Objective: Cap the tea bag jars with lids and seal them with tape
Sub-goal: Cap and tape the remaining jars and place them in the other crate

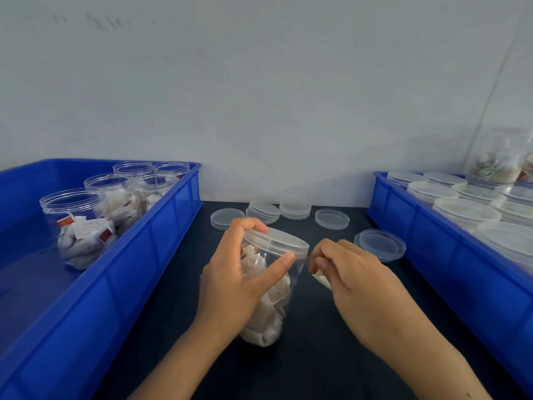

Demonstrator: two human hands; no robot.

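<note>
A clear plastic jar (274,310) of white tea bags stands tilted on the dark table in the middle, with a clear lid (281,239) on its mouth. My left hand (233,281) grips the jar from the left, fingers over the lid's rim and thumb across the front. My right hand (346,269) is just right of the jar and pinches a small pale piece, seemingly tape (321,280), near the lid's edge. Loose clear lids (380,243) lie on the table behind the jar.
A blue bin (150,255) on the left holds several open jars (76,223) of tea bags. A blue bin (432,235) on the right holds several capped jars (464,210). A white wall stands close behind.
</note>
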